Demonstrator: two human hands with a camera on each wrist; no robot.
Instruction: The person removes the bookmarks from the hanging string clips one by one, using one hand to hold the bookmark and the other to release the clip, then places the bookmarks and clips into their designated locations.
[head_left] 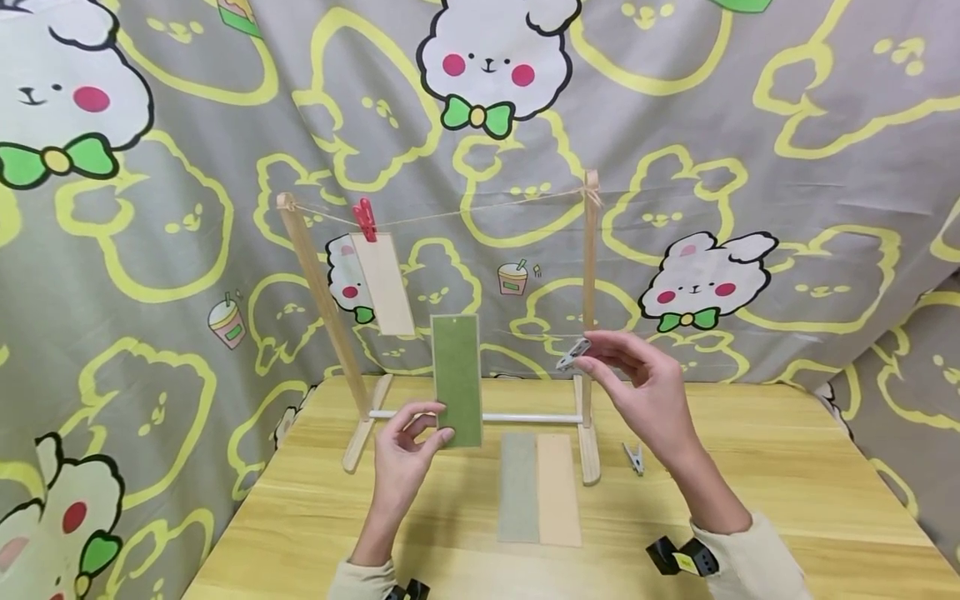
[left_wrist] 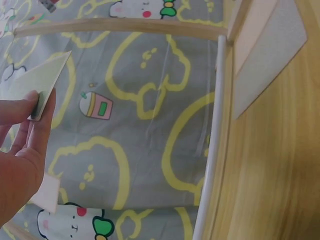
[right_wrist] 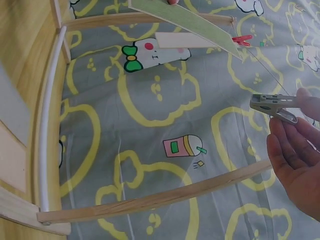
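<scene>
Left grip, card apparently between fingertips

Cream sleeves, black boxy wrist devices, yellow label on the right one, bare fingers

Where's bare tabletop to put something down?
Free: table left of the rack's left foot, and right of the loose clip and right forearm. Crowded: around the rack's right foot, with grey card and peach card on its left, loose clip on its right.
</scene>
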